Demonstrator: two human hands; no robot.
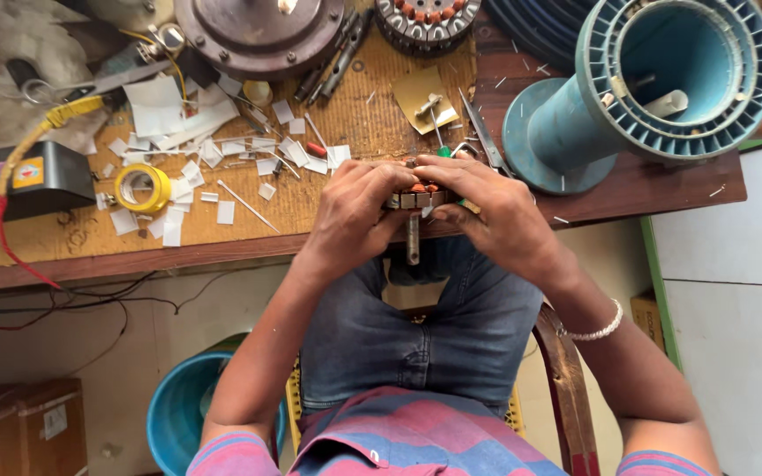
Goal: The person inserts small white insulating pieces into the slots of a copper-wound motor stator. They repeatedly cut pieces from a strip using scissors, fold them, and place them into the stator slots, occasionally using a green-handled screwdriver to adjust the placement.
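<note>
A small round motor stator, with copper-coloured windings and a metal shaft hanging down from it, sits at the near edge of the wooden worktop, just above the person's lap. Both hands close around it: the left hand wraps its left side, fingers curled over the top, and the right hand clasps its right side, a beaded bracelet on that wrist. Just behind lie scissors and a green-handled screwdriver. White paper slips and a yellow tape roll lie to the left, a large teal spool to the right.
</note>
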